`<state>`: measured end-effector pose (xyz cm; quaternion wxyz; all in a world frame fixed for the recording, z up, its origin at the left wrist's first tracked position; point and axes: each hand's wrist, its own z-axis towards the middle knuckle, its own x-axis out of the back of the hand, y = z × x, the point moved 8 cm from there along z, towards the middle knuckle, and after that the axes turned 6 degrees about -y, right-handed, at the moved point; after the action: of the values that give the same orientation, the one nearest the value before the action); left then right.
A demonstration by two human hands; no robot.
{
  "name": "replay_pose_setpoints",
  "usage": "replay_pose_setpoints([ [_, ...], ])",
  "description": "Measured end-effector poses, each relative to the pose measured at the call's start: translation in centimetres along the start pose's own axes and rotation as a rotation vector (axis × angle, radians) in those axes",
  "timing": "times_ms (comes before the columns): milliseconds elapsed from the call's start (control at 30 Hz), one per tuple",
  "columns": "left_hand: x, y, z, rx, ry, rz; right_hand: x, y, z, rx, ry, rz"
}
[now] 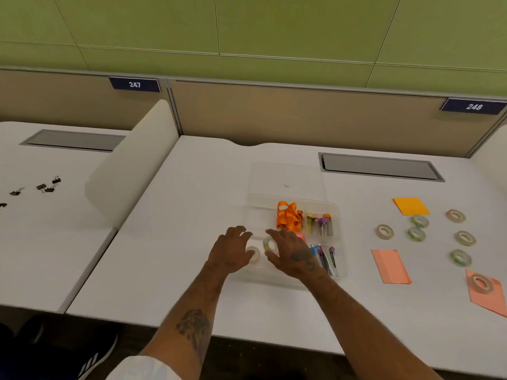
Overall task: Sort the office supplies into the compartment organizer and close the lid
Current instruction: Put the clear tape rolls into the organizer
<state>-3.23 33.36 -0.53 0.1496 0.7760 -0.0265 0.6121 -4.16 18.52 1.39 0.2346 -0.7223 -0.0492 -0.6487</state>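
Note:
A clear compartment organizer (pixel 339 215) sits mid-desk, its clear lid (pixel 285 174) lying open behind it. Inside are an orange ribbon bow (pixel 289 216), coloured clips (pixel 321 224) and coloured staplers (pixel 326 259). Both hands are over the near-left compartment. My right hand (pixel 290 255) has a tilted green tape roll (pixel 269 243) between thumb and forefinger. My left hand (pixel 231 250) is spread, its thumb beside a white tape roll (pixel 254 254) lying flat in the compartment. Several more tape rolls (pixel 416 233) lie on the desk to the right.
An orange sticky pad (pixel 410 205) and two pink pads (pixel 391 266) lie among the rolls on the right; one roll (pixel 481 282) rests on the far-right pad. A white divider (pixel 131 160) separates the left desk, where black binder clips (pixel 46 186) lie. Cable hatch (pixel 381 167) behind.

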Motion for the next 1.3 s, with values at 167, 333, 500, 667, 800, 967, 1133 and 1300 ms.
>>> replay_pose_setpoints([
  [167, 0.8, -1.2, -0.2, 0.04, 0.071, 0.093, -0.8, -0.9, 0.5, 0.036, 0.0, -0.019],
  [333, 0.9, -2.1, -0.1, 0.075, 0.082, 0.158, -1.4, -1.1, 1.1, 0.057, -0.04, -0.031],
  [500, 0.6, -2.5, -0.1, 0.103, 0.111, 0.181, -1.0, 0.1, 1.1, -0.001, -0.034, -0.089],
  [667, 1.0, -2.0, 0.1, 0.102, 0.142, 0.191, -0.5, 2.2, 0.6, -0.104, -0.01, -0.182],
  [800, 1.5, -0.5, 0.8, 0.054, 0.176, 0.164, 0.2, 4.1, -0.4, -0.17, 0.019, -0.192],
  [967, 1.6, 3.4, 2.8, -0.014, 0.184, 0.159, 0.9, 7.8, -2.1, -0.258, 0.025, -0.206],
  [1133, 1.3, 8.8, 5.7, -0.094, 0.152, 0.197, 2.4, 12.6, -4.6, -0.345, 0.049, -0.197],
  [1300, 0.5, 15.7, 9.0, -0.163, 0.129, 0.191, 3.8, 18.5, -7.2, -0.434, 0.064, -0.176],
])
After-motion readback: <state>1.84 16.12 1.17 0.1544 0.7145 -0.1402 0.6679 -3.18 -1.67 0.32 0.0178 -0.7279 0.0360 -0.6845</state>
